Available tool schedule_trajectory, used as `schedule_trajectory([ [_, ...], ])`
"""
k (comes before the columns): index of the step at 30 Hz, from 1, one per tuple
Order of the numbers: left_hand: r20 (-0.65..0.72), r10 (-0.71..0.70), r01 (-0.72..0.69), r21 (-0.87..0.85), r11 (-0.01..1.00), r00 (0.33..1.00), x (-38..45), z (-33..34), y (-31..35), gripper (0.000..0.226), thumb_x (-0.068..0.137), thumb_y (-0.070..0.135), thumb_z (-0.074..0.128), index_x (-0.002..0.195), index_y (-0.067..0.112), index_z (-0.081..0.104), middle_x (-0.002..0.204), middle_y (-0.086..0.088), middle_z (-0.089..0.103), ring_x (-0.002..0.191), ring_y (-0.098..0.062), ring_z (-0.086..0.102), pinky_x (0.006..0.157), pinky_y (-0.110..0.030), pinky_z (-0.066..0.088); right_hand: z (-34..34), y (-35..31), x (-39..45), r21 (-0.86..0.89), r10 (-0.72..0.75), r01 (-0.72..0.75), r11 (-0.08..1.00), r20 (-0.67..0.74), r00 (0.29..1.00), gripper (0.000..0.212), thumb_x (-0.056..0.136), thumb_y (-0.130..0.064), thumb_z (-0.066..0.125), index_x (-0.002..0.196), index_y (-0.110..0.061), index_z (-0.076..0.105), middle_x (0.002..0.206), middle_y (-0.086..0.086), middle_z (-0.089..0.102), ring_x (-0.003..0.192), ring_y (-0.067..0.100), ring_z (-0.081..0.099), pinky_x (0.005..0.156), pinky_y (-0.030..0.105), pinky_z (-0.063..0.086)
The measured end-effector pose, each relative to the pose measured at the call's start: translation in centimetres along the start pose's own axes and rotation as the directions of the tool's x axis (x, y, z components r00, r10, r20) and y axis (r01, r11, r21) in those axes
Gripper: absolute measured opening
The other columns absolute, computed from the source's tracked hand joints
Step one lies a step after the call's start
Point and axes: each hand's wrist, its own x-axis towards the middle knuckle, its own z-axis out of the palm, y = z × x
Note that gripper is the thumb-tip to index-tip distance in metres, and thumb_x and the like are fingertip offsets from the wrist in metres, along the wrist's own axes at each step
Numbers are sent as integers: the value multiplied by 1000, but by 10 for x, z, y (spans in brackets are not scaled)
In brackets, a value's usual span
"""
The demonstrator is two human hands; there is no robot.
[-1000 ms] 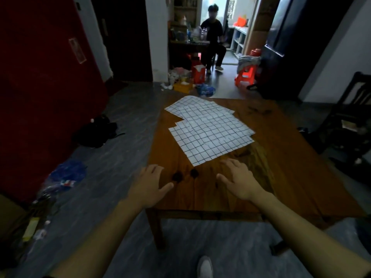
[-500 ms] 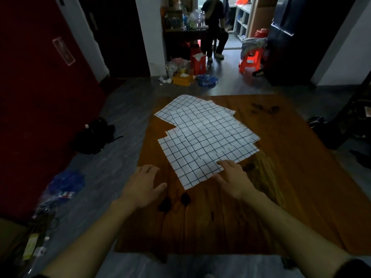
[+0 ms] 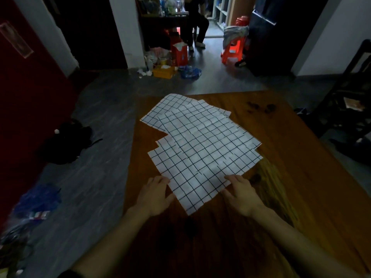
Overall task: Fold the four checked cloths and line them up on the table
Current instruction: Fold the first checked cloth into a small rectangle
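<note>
Left hand [image 3: 155, 196]: palm down, fingers spread, touching top cloth's [image 3: 202, 167] near-left edge.
Right hand [image 3: 242, 194]: palm down, grip spread, fingertips on its near-right edge.
Counter [image 3: 291, 177]: wooden.

Both hands [image 3: 197, 194] at checked cloths [image 3: 202, 149]

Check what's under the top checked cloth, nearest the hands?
Under the top checked cloth more checked cloths fan out, edges showing at its far and left sides. Below them is the wooden table. How many cloths lie beneath can't be counted; overlaps hide them.
</note>
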Motion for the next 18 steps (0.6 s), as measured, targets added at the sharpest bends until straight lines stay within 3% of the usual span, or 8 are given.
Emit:
schedule_trajectory([
  [9, 64, 76, -74, -34, 997, 995, 70, 14, -4, 60, 94, 49, 52, 146, 21, 36, 152, -1, 34, 138, -21, 29, 111, -39, 34, 18, -9, 41, 15, 61, -61, 998, 23, 998, 58, 96, -47, 48, 147, -25, 32, 153, -1, 32, 141, 20, 25, 115, 45, 30],
  [18, -7, 120, -120, -66, 991, 993, 126, 34, 28, 55, 96, 46, 51, 143, 20, 40, 147, 0, 41, 132, -19, 35, 108, -34, 34, 32, 11, 104, 17, 43, -43, 999, 41, 998, 57, 94, -42, 56, 145, -24, 38, 152, -1, 35, 140, 20, 28, 115, 40, 31],
])
